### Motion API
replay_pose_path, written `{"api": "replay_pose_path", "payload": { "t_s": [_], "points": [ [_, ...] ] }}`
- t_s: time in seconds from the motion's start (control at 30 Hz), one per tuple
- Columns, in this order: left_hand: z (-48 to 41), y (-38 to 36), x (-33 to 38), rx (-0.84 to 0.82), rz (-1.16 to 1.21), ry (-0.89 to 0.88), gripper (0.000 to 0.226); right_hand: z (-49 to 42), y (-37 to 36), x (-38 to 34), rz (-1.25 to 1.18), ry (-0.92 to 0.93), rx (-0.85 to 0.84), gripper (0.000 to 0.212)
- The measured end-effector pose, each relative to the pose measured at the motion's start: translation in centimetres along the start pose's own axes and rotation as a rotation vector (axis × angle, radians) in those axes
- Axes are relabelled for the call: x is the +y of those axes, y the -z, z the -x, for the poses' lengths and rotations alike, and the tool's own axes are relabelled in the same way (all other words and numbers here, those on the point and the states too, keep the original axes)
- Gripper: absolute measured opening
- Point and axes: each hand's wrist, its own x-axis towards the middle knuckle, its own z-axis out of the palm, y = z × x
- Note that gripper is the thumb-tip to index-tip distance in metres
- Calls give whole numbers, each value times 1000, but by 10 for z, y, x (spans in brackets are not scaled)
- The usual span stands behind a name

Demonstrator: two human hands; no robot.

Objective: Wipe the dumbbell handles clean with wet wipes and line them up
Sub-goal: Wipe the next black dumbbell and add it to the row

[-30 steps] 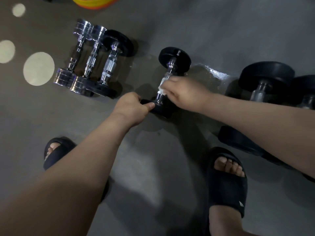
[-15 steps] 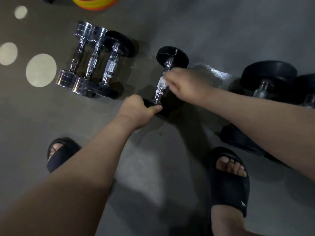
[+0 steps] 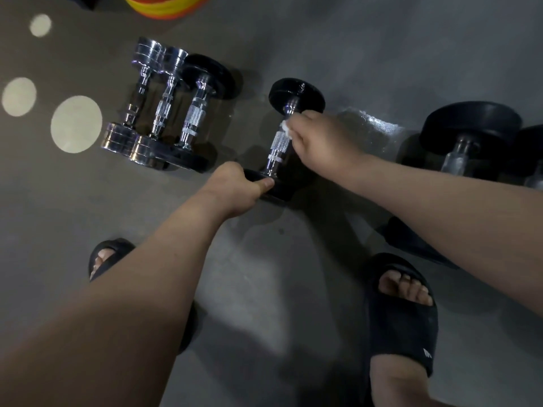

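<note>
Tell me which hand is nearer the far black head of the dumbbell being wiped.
Right. The right hand holds the wipe on the handle just below the far head; the left hand grips the near head at the opposite end.

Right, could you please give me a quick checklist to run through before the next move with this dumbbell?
1. Left hand grips the near plate of the black dumbbell: ok.
2. Right hand presses the wet wipe on the handle, at its upper end: ok.
3. Whole handle wiped clean: cannot tell.
4. Row of three dumbbells lined up side by side: ok.
5. Larger dumbbells on the right joined to the row: not ok.
6. Slippered feet apart from the dumbbell: ok.
</note>
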Motion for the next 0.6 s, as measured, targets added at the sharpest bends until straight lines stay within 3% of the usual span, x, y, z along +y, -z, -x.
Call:
{"api": "replay_pose_path", "payload": {
  "t_s": [0.1, 0.23, 0.37, 0.47, 0.53, 0.6],
  "points": [
    [-3, 2, -3, -9, 15, 9, 42, -1, 4, 3, 88, 95, -41, 33],
    [-4, 2, -7, -11, 33, 5, 42, -18, 10, 7, 221, 77, -52, 25],
    [-1, 0, -7, 6, 44, -21, 37, -17, 3, -4, 130, 7, -62, 54],
    [3, -6, -6, 32, 36, -36, 31, -3, -2, -12, 110, 181, -242, 55],
    [5, -14, -4, 84, 25, -52, 42, 2, 2, -11, 134, 325, -342, 53],
    [11, -23, 1, 139, -6, -57, 50, -6, 13, -2, 147, 308, -342, 55]
  ]
}}
